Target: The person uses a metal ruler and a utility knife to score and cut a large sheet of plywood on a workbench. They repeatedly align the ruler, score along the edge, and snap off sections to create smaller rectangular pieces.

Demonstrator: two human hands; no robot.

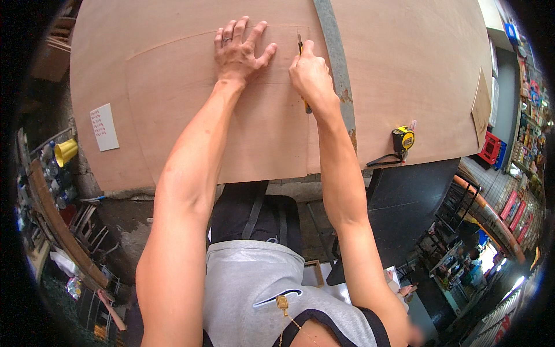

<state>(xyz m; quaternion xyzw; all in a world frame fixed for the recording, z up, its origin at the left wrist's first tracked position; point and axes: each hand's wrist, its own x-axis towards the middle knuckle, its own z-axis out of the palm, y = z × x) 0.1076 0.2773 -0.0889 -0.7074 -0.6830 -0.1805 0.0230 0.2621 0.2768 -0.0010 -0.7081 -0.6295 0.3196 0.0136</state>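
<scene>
Gripping cutter w/ R hand; L hand splayed on ply.

Board; atop, metal strip, tape measure, card

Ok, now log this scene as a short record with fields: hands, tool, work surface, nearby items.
Left hand: palm down, fingers spread on the wooden sheet
Right hand: gripping a utility knife
Right of the knife: long grey metal strip
Farther right: yellow-and-black tape measure
Left side: white card, red writing
</scene>
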